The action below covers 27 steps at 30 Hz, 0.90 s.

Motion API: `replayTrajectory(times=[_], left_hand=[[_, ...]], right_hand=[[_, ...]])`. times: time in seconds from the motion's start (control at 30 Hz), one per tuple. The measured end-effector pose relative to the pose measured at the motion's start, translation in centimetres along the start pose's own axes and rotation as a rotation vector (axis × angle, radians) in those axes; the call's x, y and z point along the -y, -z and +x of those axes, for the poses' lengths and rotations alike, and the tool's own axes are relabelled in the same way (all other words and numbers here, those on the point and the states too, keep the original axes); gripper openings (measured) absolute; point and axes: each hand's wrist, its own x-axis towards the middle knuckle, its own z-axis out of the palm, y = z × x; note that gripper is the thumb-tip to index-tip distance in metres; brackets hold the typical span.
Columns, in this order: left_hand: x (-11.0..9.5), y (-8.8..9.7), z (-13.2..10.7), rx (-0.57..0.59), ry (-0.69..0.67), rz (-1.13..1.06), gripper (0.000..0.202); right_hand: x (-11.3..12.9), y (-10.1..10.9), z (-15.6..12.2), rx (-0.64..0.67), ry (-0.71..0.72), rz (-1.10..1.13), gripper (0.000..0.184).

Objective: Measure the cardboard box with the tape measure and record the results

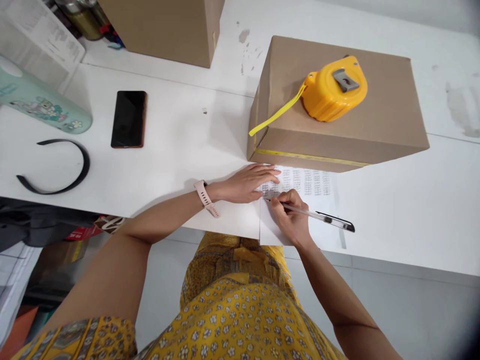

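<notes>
A sheet of paper (326, 215) with several rows of small writing lies at the front of the white table, its far edge against a cardboard box (378, 90). My left hand (245, 184) rests flat on the sheet's left edge, fingers stretched out, with a pale pink band around the wrist. In my right hand (292, 215) is a pen (322, 216) with a clear barrel and black cap on its rear end. Its tip touches the paper just beside my left fingers. On top of the box sits a yellow tape measure (334, 90) with a yellow strap.
Left on the table (168, 125) are a black phone (129, 119), a black headband (84, 162) and a mint-green bottle (45, 100) lying at an angle. A second cardboard box (165, 30) stands at the back, near jars (86, 20). The table's front edge runs just before my body.
</notes>
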Motion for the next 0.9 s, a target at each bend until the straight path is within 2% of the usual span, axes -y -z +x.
replayTrajectory(times=[0.9], left_hand=[[0.24, -0.14, 0.00, -0.004, -0.005, 0.003, 0.052]], right_hand=[[-0.26, 0.05, 0.08, -0.020, 0.071, -0.004, 0.024]])
